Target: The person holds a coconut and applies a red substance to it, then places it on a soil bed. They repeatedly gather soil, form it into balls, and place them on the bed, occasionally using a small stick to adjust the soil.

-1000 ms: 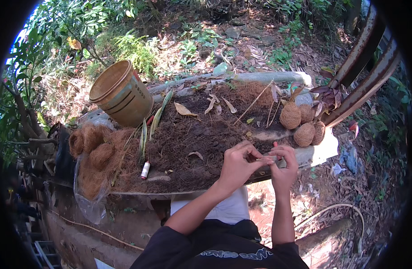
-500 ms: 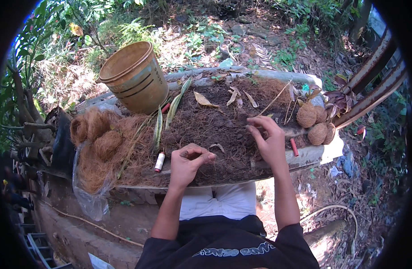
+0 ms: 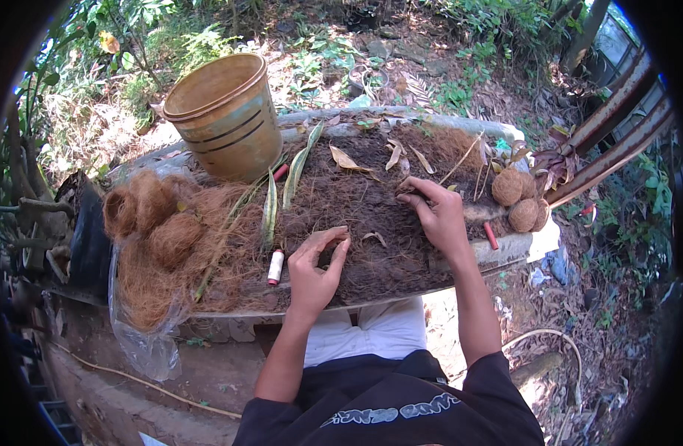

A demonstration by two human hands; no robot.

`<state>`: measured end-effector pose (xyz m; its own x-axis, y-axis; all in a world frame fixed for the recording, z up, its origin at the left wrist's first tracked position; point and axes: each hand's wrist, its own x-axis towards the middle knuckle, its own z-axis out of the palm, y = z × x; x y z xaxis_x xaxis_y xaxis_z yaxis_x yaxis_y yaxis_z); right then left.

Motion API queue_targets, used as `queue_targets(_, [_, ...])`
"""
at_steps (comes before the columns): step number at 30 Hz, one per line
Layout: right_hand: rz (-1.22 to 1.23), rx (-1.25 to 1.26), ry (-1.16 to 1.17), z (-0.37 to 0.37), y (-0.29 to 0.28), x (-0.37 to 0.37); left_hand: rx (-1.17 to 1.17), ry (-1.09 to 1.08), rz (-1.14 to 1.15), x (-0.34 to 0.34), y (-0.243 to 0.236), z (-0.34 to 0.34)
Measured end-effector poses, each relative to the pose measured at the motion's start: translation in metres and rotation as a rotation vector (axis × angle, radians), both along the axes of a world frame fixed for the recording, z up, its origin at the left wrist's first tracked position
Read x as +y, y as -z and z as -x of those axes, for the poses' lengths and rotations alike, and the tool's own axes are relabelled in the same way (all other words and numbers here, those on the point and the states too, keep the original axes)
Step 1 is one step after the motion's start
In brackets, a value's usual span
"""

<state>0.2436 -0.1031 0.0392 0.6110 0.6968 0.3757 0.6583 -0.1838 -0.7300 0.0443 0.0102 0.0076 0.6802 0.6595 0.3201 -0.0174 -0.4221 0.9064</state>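
Over the dark soil (image 3: 356, 197) on the bench, both my hands are raised with the fingertips brought together. My left hand (image 3: 317, 267) pinches thumb to fingers in a ring; whatever lies between the tips is too small to make out. Farther right, my right hand (image 3: 436, 215) also pinches, with a brownish bit at its tips that I cannot identify. Left of my left hand stands a white thread spool (image 3: 275, 267). Long variegated leaves (image 3: 300, 171) lie beyond it. Brown coconut fibre (image 3: 152, 279) is heaped at the left.
A tilted, worn bucket (image 3: 241, 141) stands at the back left. Fibre balls (image 3: 508, 187) cluster at the right end, near a red tube (image 3: 490, 236). Dry leaves (image 3: 349, 160) lie across the soil. Clear plastic (image 3: 144, 349) hangs off the front left edge.
My right hand has shifted slightly left and away from me. My left hand has turned, its fingertips now pointing more forward. The view has moved a little.
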Motion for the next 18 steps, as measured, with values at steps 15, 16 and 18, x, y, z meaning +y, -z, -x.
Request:
queue_targets(15, [-0.184,0.766,-0.193,0.056,0.017,0.025,-0.184,0.010,0.562,0.000,0.006,-0.025])
queue_targets(16, [-0.205,0.821,-0.204,0.056,0.024,0.027,-0.182,0.001,0.538,0.001,0.008,-0.023])
queue_targets(18, [-0.251,0.927,-0.213,0.057,0.031,0.027,-0.221,0.017,0.512,0.003,0.008,-0.022])
